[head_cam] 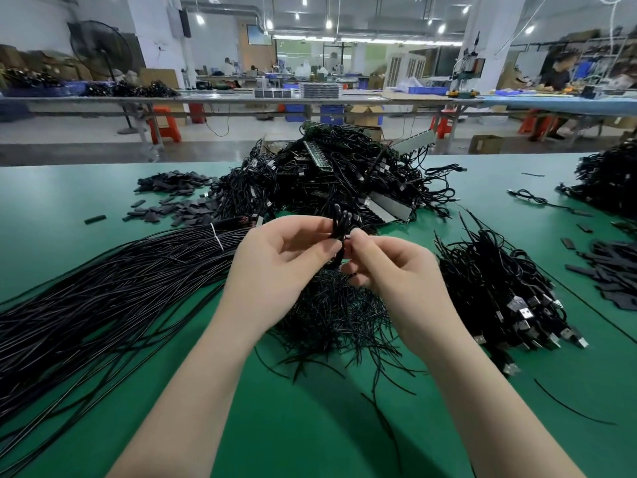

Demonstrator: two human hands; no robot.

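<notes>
The green surface carries long black cables left of my left hand, a tangled heap beyond it, and plug-ended cables right of my right hand. Short wires lie beneath. Both hands pinch a small looped cable between their fingertips, raised above the surface.

Bright, even light from ceiling lamps, soft shadows of the arms on the green worktop, faint glare on far tables, wide-angle bowing at the edges, background slightly soft, foreground sharp
</notes>
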